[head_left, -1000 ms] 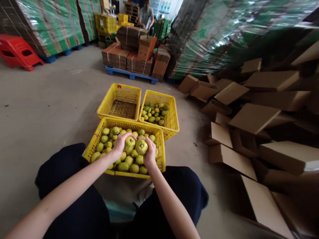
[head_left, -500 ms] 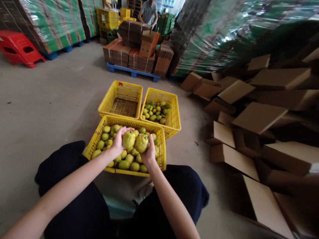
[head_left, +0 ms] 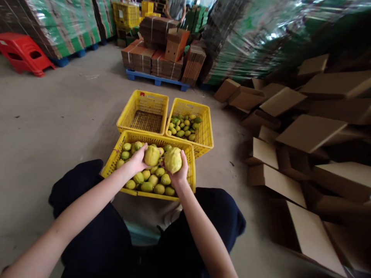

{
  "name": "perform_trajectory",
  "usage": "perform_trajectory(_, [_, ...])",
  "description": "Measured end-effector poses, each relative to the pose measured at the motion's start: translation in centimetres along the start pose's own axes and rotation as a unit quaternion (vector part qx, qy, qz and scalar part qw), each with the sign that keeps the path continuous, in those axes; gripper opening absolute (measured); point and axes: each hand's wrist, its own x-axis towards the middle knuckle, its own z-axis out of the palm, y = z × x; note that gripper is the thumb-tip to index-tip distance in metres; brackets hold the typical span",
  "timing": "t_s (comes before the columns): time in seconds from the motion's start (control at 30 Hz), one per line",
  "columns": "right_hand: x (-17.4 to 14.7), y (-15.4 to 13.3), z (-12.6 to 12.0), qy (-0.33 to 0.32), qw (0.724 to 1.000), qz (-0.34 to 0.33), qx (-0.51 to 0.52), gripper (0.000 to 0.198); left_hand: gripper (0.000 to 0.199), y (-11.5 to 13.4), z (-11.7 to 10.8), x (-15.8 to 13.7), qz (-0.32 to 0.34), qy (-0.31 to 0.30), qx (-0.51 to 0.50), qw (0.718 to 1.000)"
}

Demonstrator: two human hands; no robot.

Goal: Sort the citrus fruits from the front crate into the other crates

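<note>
My left hand (head_left: 139, 158) is closed around a large yellow-green lemon (head_left: 152, 155). In my right hand (head_left: 181, 172) sits another big, knobbly lemon (head_left: 173, 160), its fingers mostly hidden behind the fruit. Both lemons are held side by side, slightly apart, above the near yellow crate (head_left: 191, 162). That crate is filled with many smaller green and yellow lemons (head_left: 147, 187). Beyond it on the right, a second yellow crate (head_left: 205, 127) holds a layer of lemons (head_left: 185, 126). The third yellow crate (head_left: 123, 116), at the far left, shows only its bare slatted bottom.
Opened cardboard boxes (head_left: 311, 133) lie heaped on the right. Past the crates, a blue pallet (head_left: 158, 80) carries bundled flat cartons (head_left: 166, 65). A red stool (head_left: 26, 54) stands at left. A person (head_left: 176, 9) is at the back, near wrapped stacks (head_left: 62, 27).
The lemon in my right hand has been turned, showing a different side. My left hand's fingers have drawn back around its lemon. The view has tilted slightly downward.
</note>
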Motion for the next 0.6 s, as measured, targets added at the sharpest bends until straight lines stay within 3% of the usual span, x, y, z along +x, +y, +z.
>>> perform_trajectory(0.2, [0.5,-0.6,-0.6,-0.021,0.999,0.044,-0.003,0.034,0.009,0.4,1.0,-1.5,0.039,0.014,0.075,0.996])
perform_trajectory(0.37, [1.0,-0.4,-1.3,-0.046,0.992,0.114,-0.003,0.037,0.029,0.7,0.8,-1.4,-0.024,0.042,0.056,0.997])
perform_trajectory(0.6, [0.7,-0.6,-1.2,-0.051,0.976,0.204,-0.048,0.044,0.034,1.1,0.3,-0.9,-0.044,0.056,-0.018,0.997])
